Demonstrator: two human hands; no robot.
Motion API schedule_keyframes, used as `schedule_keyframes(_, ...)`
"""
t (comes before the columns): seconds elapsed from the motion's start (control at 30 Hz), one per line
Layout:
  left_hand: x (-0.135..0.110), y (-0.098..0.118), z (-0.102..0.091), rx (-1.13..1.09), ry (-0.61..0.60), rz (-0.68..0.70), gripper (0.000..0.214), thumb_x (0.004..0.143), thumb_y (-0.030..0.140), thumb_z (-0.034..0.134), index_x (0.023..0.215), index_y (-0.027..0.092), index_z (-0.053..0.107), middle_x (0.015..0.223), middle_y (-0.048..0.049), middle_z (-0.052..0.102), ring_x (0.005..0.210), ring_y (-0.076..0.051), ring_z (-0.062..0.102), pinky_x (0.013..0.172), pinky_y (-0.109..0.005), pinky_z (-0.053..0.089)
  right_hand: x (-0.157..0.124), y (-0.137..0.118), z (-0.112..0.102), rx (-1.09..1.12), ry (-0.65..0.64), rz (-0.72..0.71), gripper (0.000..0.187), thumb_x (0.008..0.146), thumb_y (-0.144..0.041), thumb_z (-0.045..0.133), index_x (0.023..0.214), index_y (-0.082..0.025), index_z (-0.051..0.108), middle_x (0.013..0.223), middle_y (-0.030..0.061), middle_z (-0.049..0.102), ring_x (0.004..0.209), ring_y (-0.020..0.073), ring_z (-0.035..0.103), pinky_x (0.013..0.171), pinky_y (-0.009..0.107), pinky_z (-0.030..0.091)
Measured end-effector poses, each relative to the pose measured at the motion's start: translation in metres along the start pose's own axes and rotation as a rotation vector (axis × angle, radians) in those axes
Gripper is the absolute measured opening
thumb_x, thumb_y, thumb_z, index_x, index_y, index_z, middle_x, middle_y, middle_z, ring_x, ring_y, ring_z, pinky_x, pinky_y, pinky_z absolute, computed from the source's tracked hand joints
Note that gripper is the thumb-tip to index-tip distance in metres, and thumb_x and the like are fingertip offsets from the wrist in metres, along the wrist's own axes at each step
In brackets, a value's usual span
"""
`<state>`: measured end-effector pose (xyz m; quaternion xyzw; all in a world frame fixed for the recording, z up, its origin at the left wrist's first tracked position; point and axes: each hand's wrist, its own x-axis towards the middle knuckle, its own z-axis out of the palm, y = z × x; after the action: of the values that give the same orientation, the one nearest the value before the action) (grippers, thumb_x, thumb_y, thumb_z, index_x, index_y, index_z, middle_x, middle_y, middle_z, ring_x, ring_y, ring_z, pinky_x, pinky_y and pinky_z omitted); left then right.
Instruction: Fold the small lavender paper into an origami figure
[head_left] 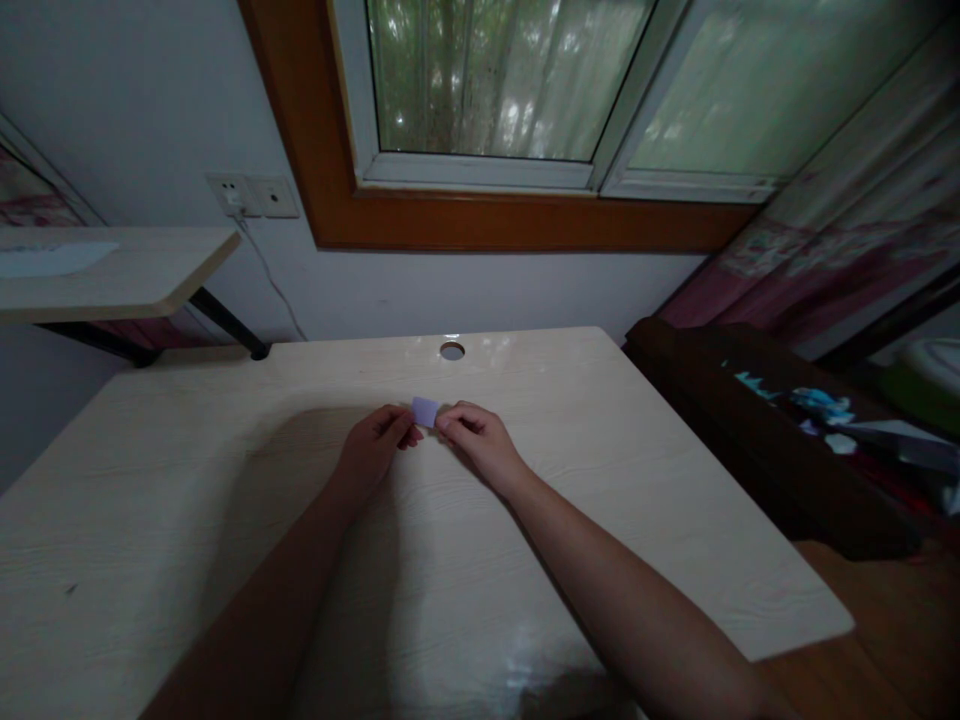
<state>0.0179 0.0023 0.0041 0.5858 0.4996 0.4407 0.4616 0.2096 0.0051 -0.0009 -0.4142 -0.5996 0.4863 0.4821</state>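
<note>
The pale, wood-grained worktop [637,480] has a round hole [452,351] at twelve o'clock, black shelf legs [231,324] between ten and eleven, and a dark speck [71,589] near nine.

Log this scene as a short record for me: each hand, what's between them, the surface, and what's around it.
Left hand: pinching the left edge of the slip
Right hand: pinching the slip's right side
Slip: small, light purple, held between both hands
Surface: pale wood-grain desk
Hole: round, near the desk's far edge, beyond the slip
Far left: raised shelf on black legs
Wall: window; cord plugged in at the socket
</note>
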Motion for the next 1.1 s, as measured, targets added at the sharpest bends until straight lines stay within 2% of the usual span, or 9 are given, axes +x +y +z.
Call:
schedule_keyframes(0.33,-0.001,0.004,0.002,-0.009,-0.029,-0.013,0.027,0.085,0.043,0.059,0.076,0.017,0.065,0.069,-0.0014,0.069,0.064,-0.014,0.062,0.066,-0.027,0.05,0.001,0.0,0.001,-0.047,0.004,-0.003,0.022,0.081,-0.038,0.068,0.073,-0.018,0.069,0.071,-0.0003,0.057,0.068,0.0136,0.05,0.065,0.027,0.037)
schedule_keyframes(0.47,0.0,0.001,0.002,-0.02,-0.054,0.006,0.027,0.088,0.042,0.057,0.08,0.017,0.063,0.071,-0.0019,0.069,0.066,-0.014,0.063,0.067,-0.027,0.051,0.001,0.002,0.001,-0.033,0.009,0.019,0.021,0.081,-0.038,0.068,0.074,-0.018,0.069,0.07,-0.0004,0.057,0.067,0.0134,0.05,0.064,0.027,0.037)
schedule_keyframes(0.53,0.0,-0.003,0.003,-0.018,-0.031,0.026,0.024,0.088,0.041,0.058,0.088,0.017,0.062,0.076,-0.0022,0.068,0.066,-0.013,0.063,0.065,-0.027,0.051,0.001,0.004,0.001,-0.036,0.012,0.032,0.021,0.08,-0.039,0.068,0.075,-0.018,0.068,0.069,-0.0006,0.057,0.066,0.0134,0.05,0.063,0.027,0.037)
schedule_keyframes(0.6,-0.001,-0.006,0.005,-0.013,0.016,0.077,0.028,0.086,0.038,0.062,0.106,0.018,0.06,0.092,-0.0037,0.068,0.067,-0.012,0.063,0.063,-0.025,0.051,0.001,0.005,0.001,-0.033,0.019,0.042,0.021,0.08,-0.039,0.068,0.075,-0.019,0.068,0.068,-0.001,0.057,0.064,0.0133,0.049,0.062,0.026,0.037)
schedule_keyframes(0.67,-0.003,-0.007,0.006,0.017,0.045,0.165,0.04,0.084,0.034,0.065,0.122,0.023,0.055,0.112,-0.0061,0.064,0.074,-0.012,0.064,0.065,-0.025,0.053,0.001,0.006,0.001,-0.019,0.02,0.052,0.021,0.079,-0.039,0.068,0.073,-0.019,0.067,0.067,-0.0013,0.057,0.063,0.0131,0.049,0.062,0.026,0.037)
schedule_keyframes(0.77,-0.005,-0.006,0.007,0.122,-0.001,0.318,0.041,0.085,0.029,0.065,0.125,0.026,0.057,0.129,-0.0092,0.054,0.094,-0.016,0.063,0.074,-0.027,0.057,0.001,0.003,0.002,0.011,0.013,0.064,0.021,0.079,-0.038,0.067,0.071,-0.018,0.065,0.066,-0.0017,0.057,0.062,0.0125,0.048,0.062,0.026,0.037)
schedule_keyframes(0.87,-0.005,-0.006,0.006,0.227,-0.047,0.419,0.033,0.087,0.027,0.063,0.12,0.026,0.063,0.135,-0.0102,0.048,0.105,-0.019,0.06,0.078,-0.03,0.059,0.001,0.001,0.003,0.029,0.005,0.074,0.022,0.079,-0.039,0.068,0.07,-0.018,0.065,0.065,-0.0021,0.056,0.062,0.0123,0.047,0.062,0.026,0.037)
schedule_keyframes(1.1,-0.004,-0.01,0.004,0.271,-0.042,0.439,0.024,0.091,0.027,0.058,0.113,0.025,0.068,0.124,-0.0089,0.053,0.099,-0.017,0.063,0.08,-0.03,0.06,0.0,0.001,0.0,0.058,-0.052,0.074,0.025,0.08,-0.042,0.068,0.075,-0.018,0.066,0.069,-0.001,0.058,0.065,0.0125,0.05,0.064,0.026,0.039)
